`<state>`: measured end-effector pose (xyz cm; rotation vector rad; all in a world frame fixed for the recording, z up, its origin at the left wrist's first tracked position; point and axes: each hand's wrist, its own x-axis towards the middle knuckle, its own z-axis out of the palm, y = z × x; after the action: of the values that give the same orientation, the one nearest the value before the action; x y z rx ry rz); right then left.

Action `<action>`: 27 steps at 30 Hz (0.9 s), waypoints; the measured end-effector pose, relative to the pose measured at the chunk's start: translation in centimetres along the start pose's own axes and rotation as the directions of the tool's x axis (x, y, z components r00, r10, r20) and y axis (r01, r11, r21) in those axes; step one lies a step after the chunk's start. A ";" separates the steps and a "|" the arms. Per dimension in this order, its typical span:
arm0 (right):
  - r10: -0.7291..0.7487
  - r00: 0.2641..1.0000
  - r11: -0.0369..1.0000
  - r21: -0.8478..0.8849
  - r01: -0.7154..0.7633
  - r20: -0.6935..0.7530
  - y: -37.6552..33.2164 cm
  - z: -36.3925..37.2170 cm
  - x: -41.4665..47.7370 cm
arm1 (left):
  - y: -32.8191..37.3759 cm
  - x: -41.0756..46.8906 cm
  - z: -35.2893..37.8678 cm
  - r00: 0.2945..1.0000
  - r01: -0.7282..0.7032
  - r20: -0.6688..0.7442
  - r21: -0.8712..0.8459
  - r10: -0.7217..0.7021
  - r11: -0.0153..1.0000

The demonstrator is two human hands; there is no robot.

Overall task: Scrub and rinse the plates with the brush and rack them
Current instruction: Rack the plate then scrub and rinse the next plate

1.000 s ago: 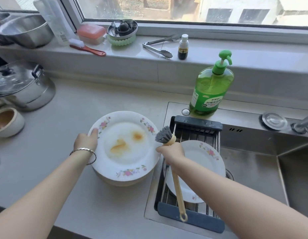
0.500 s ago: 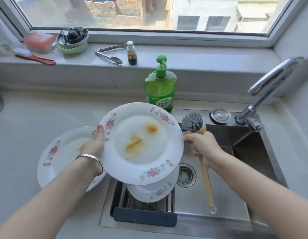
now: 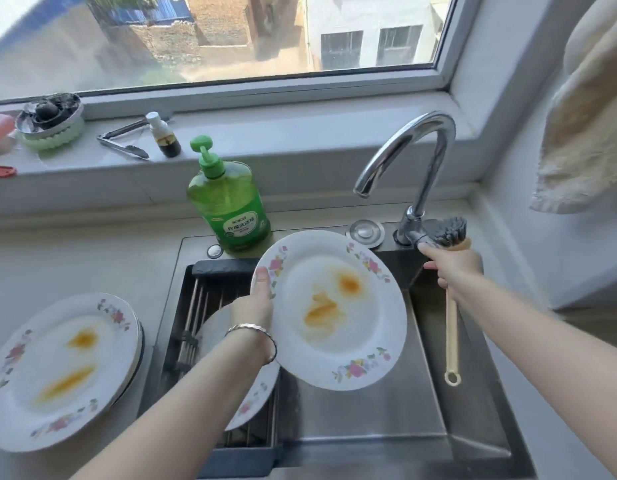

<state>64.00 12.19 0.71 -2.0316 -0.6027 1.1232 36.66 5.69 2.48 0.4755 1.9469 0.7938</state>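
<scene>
The left hand [image 3: 253, 303] is holding a floral-rimmed plate [image 3: 352, 327] by its left edge, with the thumb lying on the face and the other fingers hidden behind it. The plate is tilting toward the camera above the sink [image 3: 369, 417], with orange-brown stains showing on its middle. A silver bracelet [image 3: 251, 330] is sitting on that wrist.

The right hand [image 3: 454, 268] is gripping the dish brush [image 3: 450, 327] high on its pale handle, just below the head. The dark bristles [image 3: 445, 232] are pointing up, right beside the base of the faucet [image 3: 418, 150]. One finger is reaching toward the faucet's lever and seems to be touching it, though blur is making that hard to confirm. The handle's looped end is hanging over the basin.

A dark-framed drying rack [image 3: 213, 268] is spanning the left part of the sink. A second plate [image 3: 210, 327] is lying on it, mostly covered by the left forearm and the held plate.

On the desk [image 3: 92, 254] to the left, a stack of stained floral plates [image 3: 58, 372] is resting, cut off at the frame's left edge; how many are lying under the top one I cannot tell. A green soap bottle [image 3: 231, 202] is standing just behind the rack. Tongs [image 3: 122, 143] and a small dark bottle [image 3: 165, 140] are sitting on the windowsill [image 3: 300, 133]. A pale towel [image 3: 584, 133] is hanging at the right, cut off by the frame.
</scene>
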 end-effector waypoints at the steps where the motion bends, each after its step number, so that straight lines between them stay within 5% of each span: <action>1: 0.000 1.000 1.000 0.003 0.000 -0.009 -0.2 0.4 0.4 | 0.4 -0.3 0.6 1.000 -0.004 -0.006 0.021 0.004 1.000; 18: 0.055 0.995 0.998 -0.039 -0.059 -0.078 1.6 1.8 5.2 | 2.0 0.6 3.6 0.996 0.058 -0.060 -0.038 -0.061 0.998; 22: -0.007 0.998 0.986 -0.167 -0.003 -0.061 0.8 1.2 3.9 | 2.0 0.4 3.4 0.996 0.046 -0.075 -0.021 -0.047 0.999; 24: -0.157 0.987 0.917 -0.374 0.136 -0.027 0.0 0.6 1.5 | 2.1 0.3 3.1 0.995 0.006 -0.101 0.024 -0.004 1.000; 27: -0.387 0.911 0.668 -0.639 0.382 0.141 -1.2 0.4 -3.0 | 2.2 0.2 3.0 0.987 -0.063 -0.141 0.080 0.074 0.995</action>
<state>62.10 11.07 3.06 -2.2985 -1.5265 0.6828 39.25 8.40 2.91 0.5457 2.1098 0.8197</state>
